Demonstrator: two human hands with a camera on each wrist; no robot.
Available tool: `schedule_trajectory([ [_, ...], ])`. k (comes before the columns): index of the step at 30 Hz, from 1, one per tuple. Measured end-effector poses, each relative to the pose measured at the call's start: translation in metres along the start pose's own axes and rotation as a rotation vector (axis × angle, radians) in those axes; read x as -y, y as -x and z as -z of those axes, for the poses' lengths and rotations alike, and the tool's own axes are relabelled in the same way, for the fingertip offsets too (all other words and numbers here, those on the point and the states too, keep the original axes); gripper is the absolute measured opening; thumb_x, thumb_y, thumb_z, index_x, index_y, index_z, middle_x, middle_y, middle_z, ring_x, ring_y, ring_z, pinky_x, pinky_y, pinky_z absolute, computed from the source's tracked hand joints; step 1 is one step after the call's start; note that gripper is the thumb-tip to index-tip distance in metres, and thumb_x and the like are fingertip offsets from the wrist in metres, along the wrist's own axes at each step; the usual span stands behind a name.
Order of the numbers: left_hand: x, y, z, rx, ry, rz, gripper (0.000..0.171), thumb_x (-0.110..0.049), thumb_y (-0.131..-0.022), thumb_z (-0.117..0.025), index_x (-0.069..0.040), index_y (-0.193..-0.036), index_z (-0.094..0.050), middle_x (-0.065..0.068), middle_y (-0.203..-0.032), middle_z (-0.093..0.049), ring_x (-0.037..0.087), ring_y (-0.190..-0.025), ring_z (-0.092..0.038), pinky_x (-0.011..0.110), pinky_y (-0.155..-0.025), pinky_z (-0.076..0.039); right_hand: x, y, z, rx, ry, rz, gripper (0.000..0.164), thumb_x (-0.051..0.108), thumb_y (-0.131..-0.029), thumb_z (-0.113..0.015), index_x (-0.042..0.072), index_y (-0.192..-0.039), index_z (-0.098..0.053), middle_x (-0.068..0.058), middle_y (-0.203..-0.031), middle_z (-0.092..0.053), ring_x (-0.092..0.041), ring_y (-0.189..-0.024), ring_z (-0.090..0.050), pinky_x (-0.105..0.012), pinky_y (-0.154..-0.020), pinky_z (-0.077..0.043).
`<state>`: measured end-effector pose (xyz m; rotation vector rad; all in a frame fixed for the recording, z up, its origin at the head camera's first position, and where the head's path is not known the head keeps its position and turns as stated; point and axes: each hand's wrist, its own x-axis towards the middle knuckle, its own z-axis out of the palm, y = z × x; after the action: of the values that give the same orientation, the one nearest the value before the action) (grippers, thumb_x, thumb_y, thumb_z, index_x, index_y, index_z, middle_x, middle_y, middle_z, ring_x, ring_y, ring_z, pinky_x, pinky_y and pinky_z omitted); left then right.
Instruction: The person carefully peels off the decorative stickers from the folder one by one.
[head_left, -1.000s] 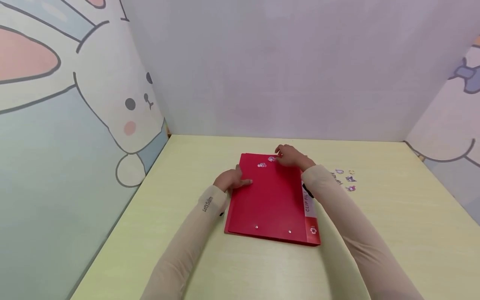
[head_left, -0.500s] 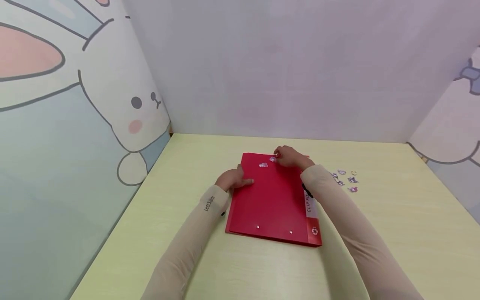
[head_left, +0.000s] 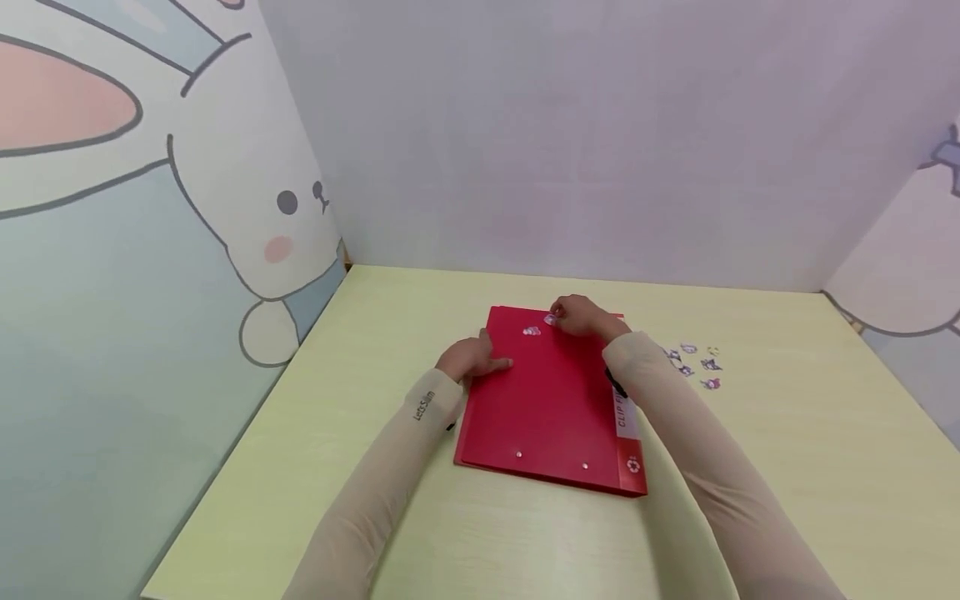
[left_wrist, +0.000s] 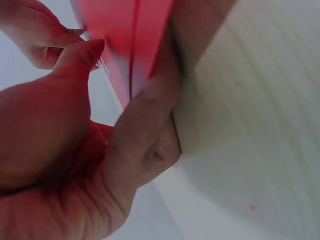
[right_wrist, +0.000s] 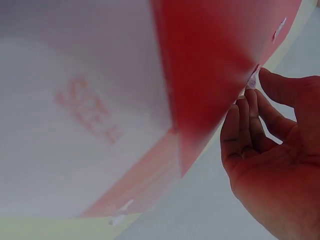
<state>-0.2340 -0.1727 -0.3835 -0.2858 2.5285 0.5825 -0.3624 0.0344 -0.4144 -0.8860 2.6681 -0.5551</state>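
A red clip file [head_left: 551, 400] lies flat on the table, its label spine to the right. My left hand [head_left: 467, 358] holds its left edge, thumb over the cover and fingers along the side, as the left wrist view shows. At the top edge my right hand [head_left: 579, 317] pinches a small sticker [head_left: 551, 320] between thumb and fingertips. That sticker [right_wrist: 253, 77] touches or nearly touches the cover in the right wrist view; which, I cannot tell. Just left of it, another sticker [head_left: 532, 331] lies on the cover.
Several small loose stickers [head_left: 710, 365] lie on the pale table [head_left: 795, 467] to the right of the file, partly behind the right sleeve. A grey wall [head_left: 577, 167] closes off the back. Panels with rabbit drawings [head_left: 247, 208] stand at the sides.
The view has shifted slightly. My right hand's fingertips have settled closer round the sticker at the file's top edge. My left hand stays on the left edge.
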Motion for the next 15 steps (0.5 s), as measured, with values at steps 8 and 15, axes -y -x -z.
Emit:
schedule_trajectory([
  [8, -0.0041, -0.0015, -0.0018, -0.007, -0.022, -0.007, 0.098, -0.045, -0.094, -0.064, -0.004, -0.16, -0.004, 0.013, -0.099, -0.055, 0.015, -0.076, -0.051, 0.028, -0.072, -0.045, -0.0005, 0.003, 0.0027, 0.003, -0.028, -0.042, 0.04, 0.015, -0.096, -0.061, -0.004, -0.131, -0.054, -0.025, -0.128, -0.058, -0.037, -0.113, -0.057, -0.05, -0.103, -0.049],
  [15, -0.0059, -0.0016, -0.0038, -0.016, 0.043, 0.005, 0.1, -0.042, -0.092, -0.068, -0.006, -0.16, -0.004, 0.013, -0.103, -0.056, 0.016, -0.078, -0.053, 0.028, -0.074, -0.046, -0.0005, 0.0049, 0.0032, 0.004, -0.027, -0.044, 0.035, 0.016, -0.098, -0.06, -0.004, -0.126, -0.054, -0.024, -0.123, -0.06, -0.035, -0.108, -0.058, -0.048, -0.101, -0.05],
])
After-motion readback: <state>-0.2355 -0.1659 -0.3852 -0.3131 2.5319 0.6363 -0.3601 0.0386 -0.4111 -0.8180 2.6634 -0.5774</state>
